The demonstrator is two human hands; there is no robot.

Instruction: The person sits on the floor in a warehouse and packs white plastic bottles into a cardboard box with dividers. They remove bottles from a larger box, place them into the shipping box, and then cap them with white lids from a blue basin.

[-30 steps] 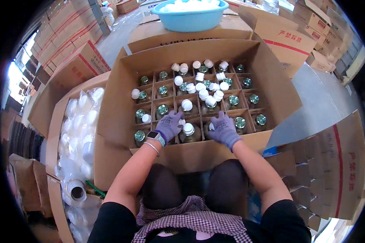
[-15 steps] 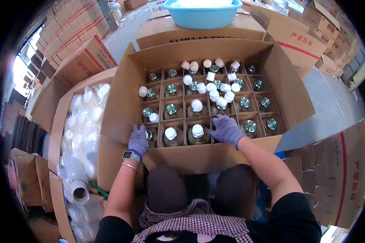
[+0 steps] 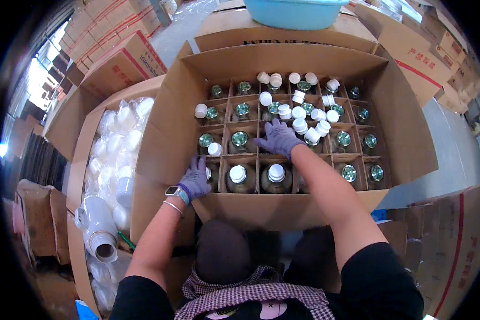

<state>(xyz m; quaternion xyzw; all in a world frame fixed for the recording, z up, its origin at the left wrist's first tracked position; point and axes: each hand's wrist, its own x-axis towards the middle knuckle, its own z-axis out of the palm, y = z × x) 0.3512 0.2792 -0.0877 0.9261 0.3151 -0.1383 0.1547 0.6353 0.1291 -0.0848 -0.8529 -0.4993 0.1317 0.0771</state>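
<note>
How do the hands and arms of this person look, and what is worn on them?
The left hand and right hand wear purple-grey fabric gloves. On the left wrist are a square-faced watch with a pale band and a thin, whitish bracelet. Short black sleeves leave both forearms bare.

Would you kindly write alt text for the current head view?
The left hand and right hand, both gloved, reach over a divided carton of bottles, the left at its near left corner, the right farther in, beside scattered white caps. A blue tub stands behind.
</note>
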